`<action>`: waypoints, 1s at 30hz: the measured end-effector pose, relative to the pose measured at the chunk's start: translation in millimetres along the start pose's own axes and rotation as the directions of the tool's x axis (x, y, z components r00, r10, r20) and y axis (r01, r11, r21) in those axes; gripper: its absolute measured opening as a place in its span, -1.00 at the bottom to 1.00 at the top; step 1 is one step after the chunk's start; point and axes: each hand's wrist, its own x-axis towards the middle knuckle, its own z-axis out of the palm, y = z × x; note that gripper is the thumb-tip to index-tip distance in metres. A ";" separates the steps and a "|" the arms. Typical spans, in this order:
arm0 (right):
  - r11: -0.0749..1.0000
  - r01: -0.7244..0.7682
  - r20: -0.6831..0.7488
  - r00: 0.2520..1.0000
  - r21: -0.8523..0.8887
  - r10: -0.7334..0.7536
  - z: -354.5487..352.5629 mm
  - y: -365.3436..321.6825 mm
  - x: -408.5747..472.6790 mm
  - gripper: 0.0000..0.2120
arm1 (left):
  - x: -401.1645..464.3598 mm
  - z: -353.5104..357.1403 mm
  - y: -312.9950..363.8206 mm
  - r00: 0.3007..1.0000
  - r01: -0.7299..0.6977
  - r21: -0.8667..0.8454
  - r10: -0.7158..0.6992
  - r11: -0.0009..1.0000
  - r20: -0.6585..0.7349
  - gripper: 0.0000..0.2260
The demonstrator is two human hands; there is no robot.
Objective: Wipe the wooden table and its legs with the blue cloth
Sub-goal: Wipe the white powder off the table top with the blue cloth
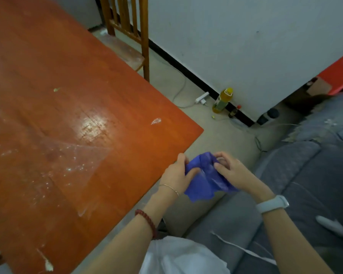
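Blue cloth (203, 178) between both curled hands (bunched)

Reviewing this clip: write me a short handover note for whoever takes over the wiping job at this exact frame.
Left hand and right hand both grip the blue cloth, bunched between them, off the table's near edge.
Wooden table shows white smears and crumbs; the cloth is not touching it.
Done: cloth in hand.
Left: wipe the top, then the legs, which are out of view.

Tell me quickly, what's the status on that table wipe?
Both hands, left and right, have a grip on the blue cloth, off the table's edge. Wooden table not touched, crumbs and clear film on top.
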 end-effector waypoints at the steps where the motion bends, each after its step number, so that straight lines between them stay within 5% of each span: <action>1: 0.997 -0.029 0.058 0.998 0.069 0.025 2.7 4.7 -3.2 -0.79 | 0.8 2.3 0.4 0.998 0.037 -0.054 -0.039 0.998 -0.044 -0.77; 4: 0.990 -0.084 0.164 0.984 0.111 0.066 20.8 17.6 -5.6 -0.62 | 2.9 5.5 0.8 0.979 0.104 -0.213 -0.138 0.972 -0.151 -0.78; 8: 0.925 -0.193 0.013 0.980 0.327 0.200 47.9 24.1 0.2 -0.95 | -0.9 5.7 -2.4 0.965 0.063 -0.323 -0.141 0.944 -0.223 -0.72; 10: 0.884 -0.224 0.005 0.970 0.411 0.243 53.9 26.4 4.5 -0.83 | -4.3 3.8 -6.7 0.958 0.051 -0.327 -0.139 0.944 -0.250 -0.70; 12: 0.890 -0.237 -0.013 0.965 0.391 0.262 58.4 25.5 9.6 -0.73 | -7.5 1.3 -9.9 0.961 0.022 -0.229 -0.083 0.973 -0.262 -0.78; 14: 0.871 -0.257 -0.135 0.931 0.419 0.340 61.2 20.0 14.7 -0.85 | -8.9 -0.4 -14.7 0.945 -0.059 0.115 0.093 0.992 -0.313 -0.89; 16: 0.700 -0.231 -0.144 0.890 0.676 0.433 56.5 11.6 18.6 -0.79 | -8.7 5.4 -22.5 0.924 -0.182 0.359 0.284 0.915 -0.257 -0.82; 19: 0.244 -0.272 0.173 0.917 0.931 0.360 45.6 -5.7 19.0 -0.62 | -12.8 14.5 -29.2 0.918 -0.293 0.366 0.367 0.884 -0.153 -0.78; 21: 0.184 -0.268 0.212 0.938 0.946 0.275 42.2 -15.2 19.7 -0.53 | -14.5 16.7 -34.5 0.911 -0.337 0.319 0.392 0.886 -0.127 -0.73; 26: 0.525 -0.251 0.080 0.941 0.813 0.328 41.2 -22.7 40.4 -0.61 | -8.3 0.4 -30.4 0.904 -0.390 0.295 0.424 0.872 -0.057 -0.67; 28: 0.811 -0.189 -0.195 0.917 0.553 0.347 31.7 -32.0 57.3 -0.70 | -5.4 -10.3 -29.8 0.912 -0.340 0.274 0.386 0.900 -0.135 -0.68; 30: 0.980 -0.154 -0.306 0.933 0.127 0.187 39.9 -57.7 97.6 -0.54 | -0.5 -38.1 -47.0 0.930 -0.090 0.315 0.193 0.945 -0.314 -0.66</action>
